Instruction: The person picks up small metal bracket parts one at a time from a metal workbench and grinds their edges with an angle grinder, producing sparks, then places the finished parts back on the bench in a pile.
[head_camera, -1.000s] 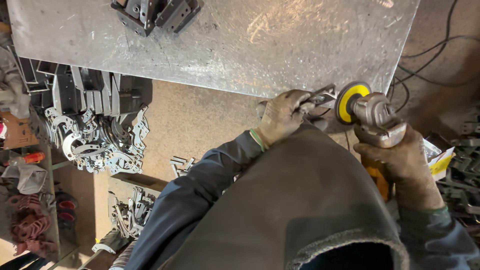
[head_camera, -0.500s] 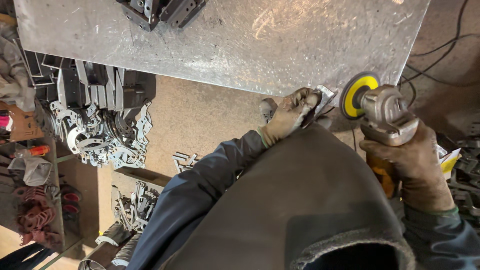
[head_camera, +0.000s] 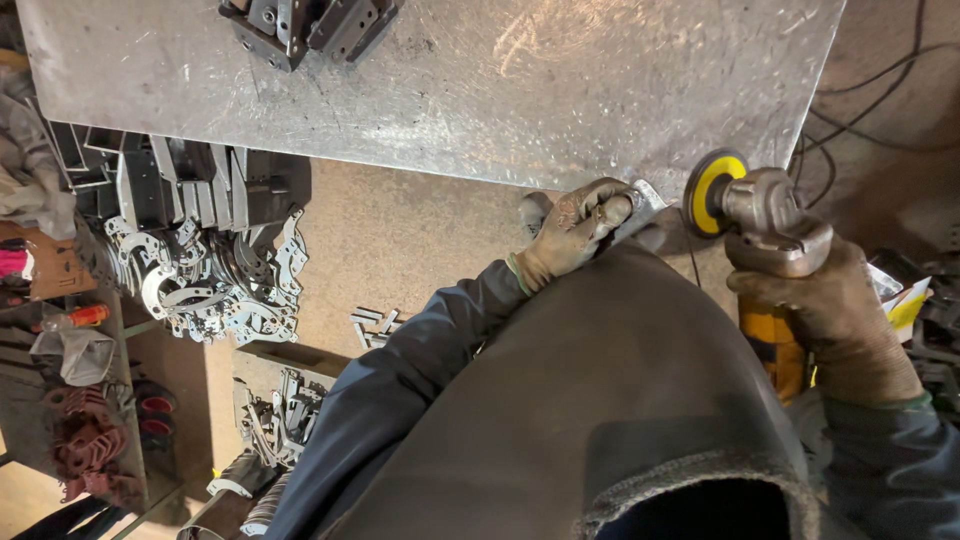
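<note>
A: What is seen nearest the camera?

B: A dark apron (head_camera: 600, 400) and dark sleeves. Just past them, the right hand (head_camera: 830, 320), gloved, is wrapped tight around the body of an angle grinder (head_camera: 765, 225), whose yellow-backed disc (head_camera: 712, 192) is turned toward the left.

A: And the left hand?

B: The left hand (head_camera: 575, 228), also gloved, is closed on a small flat metal piece (head_camera: 640, 198), pinched at the near edge of the steel worktable (head_camera: 450, 90). The disc is held just beside that piece; whether it touches cannot be told.

A: Which step is judged to be in hand?

B: The piece appears to be braced for grinding (probably an edge being dressed). For the next move, a firm pinch would be called for, with fingers kept off the disc's path, and the disc brought lightly onto the exposed edge.

A: What lies farther off?

B: On the floor to the left, a heap of cut metal brackets (head_camera: 210, 290) is seen beside a row of dark steel blocks (head_camera: 190, 185). At the table's far edge, a dark clamped fixture (head_camera: 310, 25) is set.
</note>
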